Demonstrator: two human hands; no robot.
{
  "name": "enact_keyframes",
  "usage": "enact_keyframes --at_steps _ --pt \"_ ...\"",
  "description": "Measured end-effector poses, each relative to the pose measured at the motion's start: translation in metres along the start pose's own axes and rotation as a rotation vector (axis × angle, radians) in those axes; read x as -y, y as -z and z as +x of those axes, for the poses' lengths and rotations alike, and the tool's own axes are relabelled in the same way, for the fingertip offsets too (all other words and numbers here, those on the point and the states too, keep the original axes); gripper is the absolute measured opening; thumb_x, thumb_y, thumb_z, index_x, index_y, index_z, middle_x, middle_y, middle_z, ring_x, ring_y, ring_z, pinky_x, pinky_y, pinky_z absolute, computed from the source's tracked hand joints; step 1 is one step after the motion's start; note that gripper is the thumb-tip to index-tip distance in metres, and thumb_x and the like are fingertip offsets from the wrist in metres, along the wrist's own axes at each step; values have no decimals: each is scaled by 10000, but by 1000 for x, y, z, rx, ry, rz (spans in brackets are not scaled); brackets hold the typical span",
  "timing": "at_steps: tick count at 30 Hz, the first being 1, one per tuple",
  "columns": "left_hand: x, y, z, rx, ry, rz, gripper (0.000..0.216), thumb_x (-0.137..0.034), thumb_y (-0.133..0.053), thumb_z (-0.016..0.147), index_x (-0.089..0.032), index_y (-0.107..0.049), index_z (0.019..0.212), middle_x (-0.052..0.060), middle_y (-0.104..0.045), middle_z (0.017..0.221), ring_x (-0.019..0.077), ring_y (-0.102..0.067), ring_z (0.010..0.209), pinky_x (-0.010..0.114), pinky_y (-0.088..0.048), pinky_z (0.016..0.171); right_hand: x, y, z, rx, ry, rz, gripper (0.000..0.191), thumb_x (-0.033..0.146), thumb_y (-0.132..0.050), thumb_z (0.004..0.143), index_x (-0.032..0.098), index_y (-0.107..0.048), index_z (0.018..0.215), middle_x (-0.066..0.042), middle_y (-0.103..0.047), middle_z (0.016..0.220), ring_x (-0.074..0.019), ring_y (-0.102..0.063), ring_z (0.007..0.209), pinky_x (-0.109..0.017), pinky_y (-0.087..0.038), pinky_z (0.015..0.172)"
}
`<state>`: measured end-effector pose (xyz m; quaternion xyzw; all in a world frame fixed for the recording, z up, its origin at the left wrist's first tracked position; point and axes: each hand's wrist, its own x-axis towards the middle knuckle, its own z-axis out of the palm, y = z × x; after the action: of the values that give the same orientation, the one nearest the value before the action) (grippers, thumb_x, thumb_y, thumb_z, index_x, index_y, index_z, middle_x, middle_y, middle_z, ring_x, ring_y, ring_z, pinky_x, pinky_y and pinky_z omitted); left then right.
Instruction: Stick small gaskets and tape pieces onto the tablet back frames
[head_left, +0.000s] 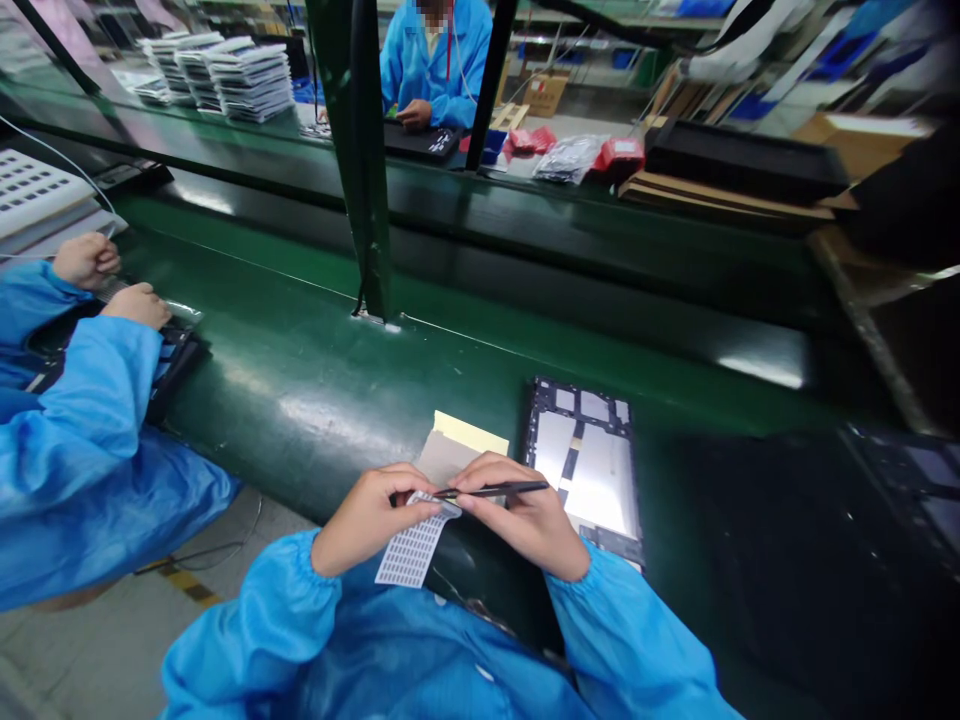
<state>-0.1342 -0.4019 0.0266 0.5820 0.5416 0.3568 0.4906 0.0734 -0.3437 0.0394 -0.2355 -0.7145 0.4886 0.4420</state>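
My left hand [382,515] pinches the top of a white sheet of small dark labels [411,550], which hangs down toward my lap. Between the thumb and fingers of my right hand [521,510] is a pair of black tweezers [499,489], lying nearly level, with its tip at the sheet's upper edge. Behind my hands a grey-brown card with a yellow strip [469,432] lies on the green bench. Just right of my right hand rests an open tablet housing [600,460] with silvery panels and a dark frame.
A co-worker's hands [135,300] work over a dark device at the left. A green post [367,200] rises from the bench [300,350]. Across it, another person [427,60] sits by stacked white items [247,80]. A dark surface [780,560] with another housing lies at the right.
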Motion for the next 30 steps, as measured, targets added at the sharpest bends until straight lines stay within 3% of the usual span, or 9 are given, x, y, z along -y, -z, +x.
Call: enact_keyframes --at_steps 5,11,13,15,18,20,23,26,30 --pt "-5 0 0 21 26 40 186 -370 -705 849 -229 -790 936 38 -738 887 150 -620 731 261 -465 648 6 6 -9 -24 -57 66 134 138 -750 850 226 -749 952 -55 -774 855 -181 -727 768 -307 -601 683" --pt "0 11 12 20 84 110 270 -430 -686 835 -222 -766 988 40 -748 932 165 -647 736 278 -505 663 10 11 -31 -316 -175 144 55 220 -774 842 231 -745 888 -45 -765 824 -170 -718 739 -292 -604 654" --pt "10 26 20 -89 134 146 405 -481 -664 833 -206 -714 1126 56 -748 950 195 -675 773 313 -543 694 8 15 -46 -445 -246 175 69 256 -783 837 225 -737 877 -41 -758 828 -159 -713 691 -280 -605 615" --pt "18 41 26 -286 137 276 583 -535 -657 817 -179 -624 1277 97 -735 1028 253 -697 871 395 -574 765 5 22 -69 -573 -305 176 87 270 -786 833 218 -729 874 -38 -752 836 -157 -715 676 -280 -612 607" --pt "17 40 21 -610 -14 636 705 -575 -649 827 -148 -545 1378 211 -552 1400 412 -544 1277 616 -440 1040 0 32 -111 -796 -335 84 86 252 -778 835 215 -715 880 -34 -748 854 -167 -728 713 -288 -623 625" --pt "7 17 8 -670 -154 718 605 -521 -645 874 -199 -553 1379 185 -430 1529 417 -418 1403 638 -334 1135 -2 35 -138 -947 -326 -33 78 228 -767 840 212 -702 881 -29 -741 861 -175 -739 752 -291 -626 644" --pt "-11 -45 -11 -419 -406 576 320 -305 -629 937 -296 -624 1256 73 -627 1321 276 -607 1227 480 -490 1059 -5 31 -162 -1079 -313 -226 64 213 -740 857 196 -680 870 -28 -729 830 -213 -760 860 -364 -636 773" --pt "-12 -110 -12 -161 -629 570 262 -169 -598 948 -228 -650 1198 81 -691 1217 247 -648 1164 438 -534 1016 -11 24 -168 -1097 -266 -361 42 196 -698 886 193 -658 873 -19 -728 781 -205 -757 823 -481 -595 929" --pt "8 -155 7 -109 -758 599 226 -109 -584 940 -146 -667 1147 121 -722 1153 253 -679 1112 414 -582 953 -21 19 -164 -1100 -194 -403 52 160 -668 904 207 -646 904 8 -719 730 -173 -728 745 -514 -558 992"
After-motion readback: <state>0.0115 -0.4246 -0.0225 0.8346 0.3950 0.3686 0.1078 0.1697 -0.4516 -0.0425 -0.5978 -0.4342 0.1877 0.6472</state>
